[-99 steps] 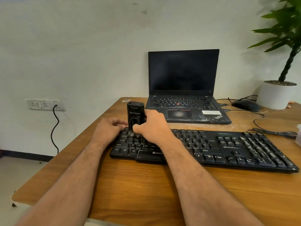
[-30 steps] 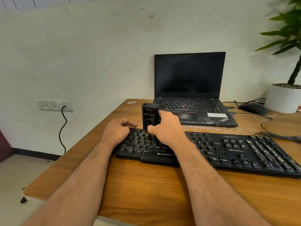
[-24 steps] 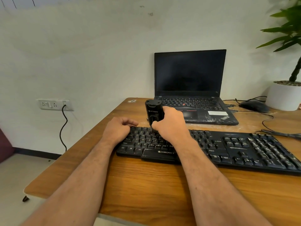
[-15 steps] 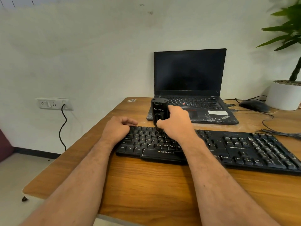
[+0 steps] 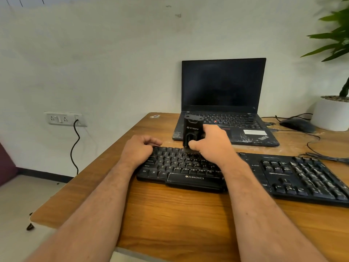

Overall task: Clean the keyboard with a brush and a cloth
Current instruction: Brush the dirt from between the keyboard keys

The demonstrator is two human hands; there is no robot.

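The long black plastic keyboard [image 5: 236, 173] lies crosswise on the wooden desk [image 5: 170, 214]. At its far-left rows, the right hand [image 5: 211, 144] grips an upright black cylindrical brush [image 5: 192, 131]; the left hand [image 5: 138, 149], fingers curled, steadies its left end.

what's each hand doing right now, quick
Left hand: fingers curled, resting on the keyboard's left end, holding nothing.
Right hand: grip closed around the black brush, held upright on the top key rows.
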